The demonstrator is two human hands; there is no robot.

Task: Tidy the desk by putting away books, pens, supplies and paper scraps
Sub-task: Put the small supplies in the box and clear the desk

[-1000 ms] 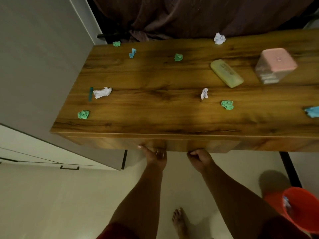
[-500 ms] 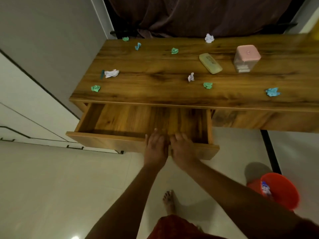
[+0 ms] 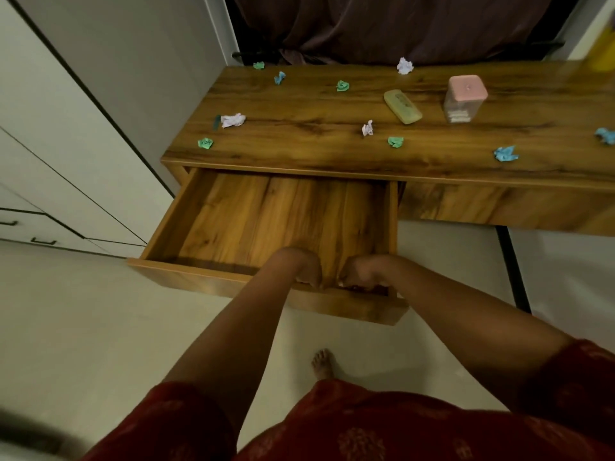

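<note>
Both hands, left [image 3: 304, 266] & right [image 3: 361, 272], curl over the front edge of the open drawer [image 3: 266, 217] w/ scraps [image 3: 395, 141] scattered on the table [image 3: 432, 154] behind; next, prob. gathering those.

Dim, warm indoor light, glare on the desk [image 3: 499, 91] at far right, wide-angle bending, blurred lower-left corner.
</note>
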